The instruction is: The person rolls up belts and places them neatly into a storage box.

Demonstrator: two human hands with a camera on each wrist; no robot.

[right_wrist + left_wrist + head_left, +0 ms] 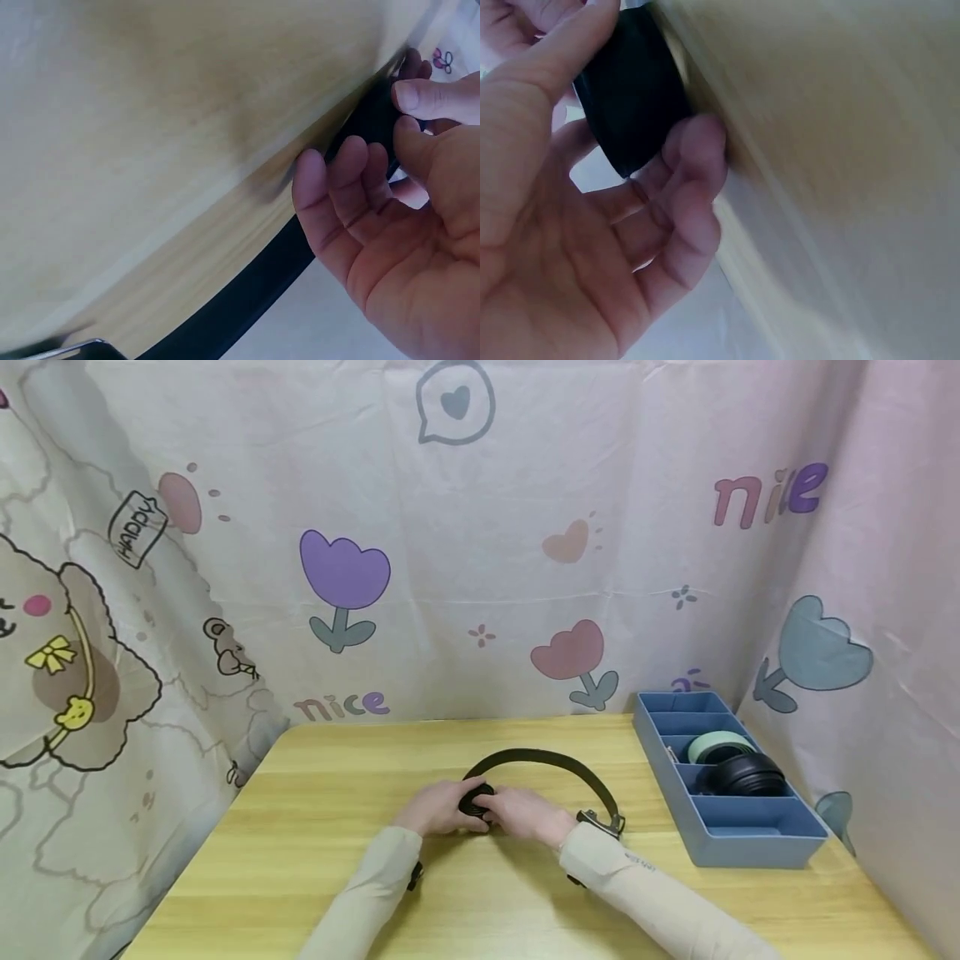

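A black belt (540,755) lies on the table, partly wound into a coil (474,800). Its loose length arcs behind the hands and comes round to a metal buckle (600,822) beside the right forearm. My left hand (441,810) grips the coil from the left, its thumb and fingers curved about it; the left wrist view shows the dark outer side of the coil (634,94). From the other side, the right hand (527,815) pinches the coil. In the right wrist view the strap (259,285) runs away beneath the fingers (309,184) of that hand.
A blue divided box (757,852) stands at the table's right side. A pale green rolled strap (720,743) and a black rolled strap (744,774) sit in its compartments. Printed cloth (465,527) hangs behind the wooden table (315,810) and along both sides.
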